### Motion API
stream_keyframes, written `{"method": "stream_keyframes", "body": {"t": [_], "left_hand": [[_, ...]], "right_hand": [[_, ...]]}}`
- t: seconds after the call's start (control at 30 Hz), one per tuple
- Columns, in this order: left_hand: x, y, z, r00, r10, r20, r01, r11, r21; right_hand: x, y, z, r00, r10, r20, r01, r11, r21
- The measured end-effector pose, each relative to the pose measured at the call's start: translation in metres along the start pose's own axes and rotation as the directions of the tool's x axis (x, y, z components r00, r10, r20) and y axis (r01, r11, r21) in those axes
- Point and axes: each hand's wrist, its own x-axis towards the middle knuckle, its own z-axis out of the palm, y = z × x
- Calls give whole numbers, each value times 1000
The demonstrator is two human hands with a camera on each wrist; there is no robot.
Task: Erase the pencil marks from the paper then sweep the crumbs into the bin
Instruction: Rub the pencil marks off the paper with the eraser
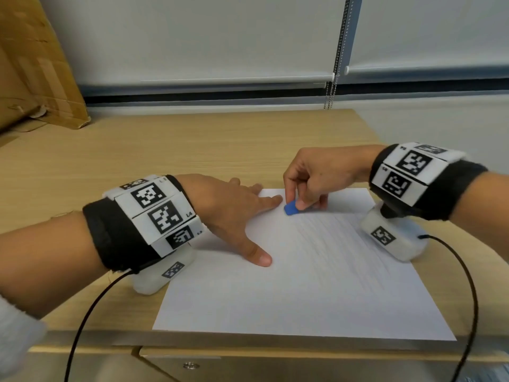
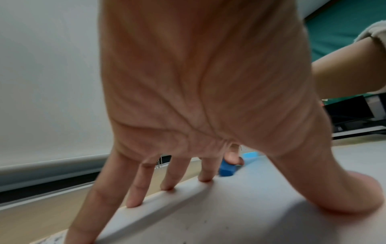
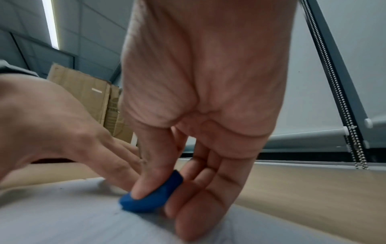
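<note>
1. Paper (image 1: 316, 277): white sheet lying flat on the wooden bench (image 1: 137, 150), its near edge at the bench's front edge. Faint pencil lines (image 1: 325, 238) cross its middle in the head view; the wrist views show only a few dark specks.
2. Left hand (image 1: 231, 213): fingers spread straight, thumb splayed, fingertips and thumb pressing the sheet's far-left corner. The left wrist view shows each fingertip (image 2: 133, 203) planted along the paper's edge.
3. Right hand (image 1: 316, 175): thumb and fingers pinch the blue eraser (image 1: 290, 208), which touches the paper near its far edge, at 3 o'clock from the left index fingertip, just beside it.
4. Right wrist view only: the thumb (image 3: 144, 186) overlaps the eraser's upper face.
5. Cardboard (image 1: 33, 64): leaning at 10 o'clock, far left.
</note>
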Motion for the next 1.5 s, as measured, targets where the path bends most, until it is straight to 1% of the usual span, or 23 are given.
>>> {"method": "stream_keyframes", "body": {"t": [0.07,0.13,0.17,0.27,0.3,0.33,0.43,0.47,0.53,0.6,0.63,0.67,0.8,0.87,0.97,1.0,1.13,1.17,1.23,1.33,1.37,1.4,1.5], "left_hand": [[0,1,-1,1000,-2,5,2,1000,10],[1,0,-1,1000,-3,8,3,1000,12],[1,-1,-1,1000,-2,9,2,1000,10],[1,-2,-1,1000,2,7,-2,1000,6],[1,-2,-1,1000,4,7,-4,1000,3],[1,-1,-1,1000,6,8,-6,1000,3],[0,-1,-1,1000,2,10,-2,1000,8],[0,-1,-1,1000,2,10,-2,1000,7],[-1,-1,-1,1000,2,11,-2,1000,4],[0,-1,-2,1000,5,7,-5,1000,10],[0,-1,-2,1000,7,4,-7,1000,14],[-1,-1,-2,1000,8,2,-8,1000,17],[-1,-1,-1,1000,6,-2,-6,1000,14],[-1,-1,-1,1000,1,2,-1,1000,12],[-1,0,-2,1000,2,7,-2,1000,20],[-1,0,-2,1000,1,9,-2,1000,21],[-2,0,-2,1000,-8,23,8,1000,13],[-2,0,-2,1000,-9,24,8,1000,10],[-3,0,-2,1000,-9,23,9,1000,4],[-2,0,-3,1000,-2,16,2,1000,9],[-2,0,-3,1000,-1,16,1,1000,9],[-2,0,-3,1000,-2,18,2,1000,9],[-2,0,-2,1000,-8,21,8,1000,12]], "right_hand": [[5,1,-4,996,30,-78,-28,999,25],[5,2,-4,994,53,-100,-48,997,52],[4,2,-2,997,53,-63,-49,997,61],[-4,0,1,988,50,145,-58,997,50],[-4,-3,0,985,66,160,-72,997,28],[-1,-3,-2,988,84,128,-86,996,14],[7,-2,-9,991,124,-57,-123,992,16],[7,-1,-9,988,129,-79,-127,992,25],[3,1,-7,992,126,-24,-125,992,33],[-3,1,-3,985,111,134,-115,993,24],[-4,0,-3,977,109,182,-114,993,16],[-4,-1,-4,978,113,177,-116,993,10],[5,-2,-7,992,118,-51,-117,993,18],[3,-1,-3,995,99,-34,-98,995,25],[-5,-5,4,989,63,130,-61,998,-17],[-4,-8,4,988,64,143,-60,998,-30],[5,-8,-3,997,67,-31,-68,998,-18],[4,-7,-2,997,65,-48,-66,998,-16],[0,-5,0,999,51,13,-51,998,-35],[-6,-12,2,974,75,216,-50,992,-116],[-5,-14,1,967,86,238,-58,991,-123],[-3,-16,0,972,86,220,-63,992,-110],[3,-15,0,998,60,30,-58,997,-50]]}}
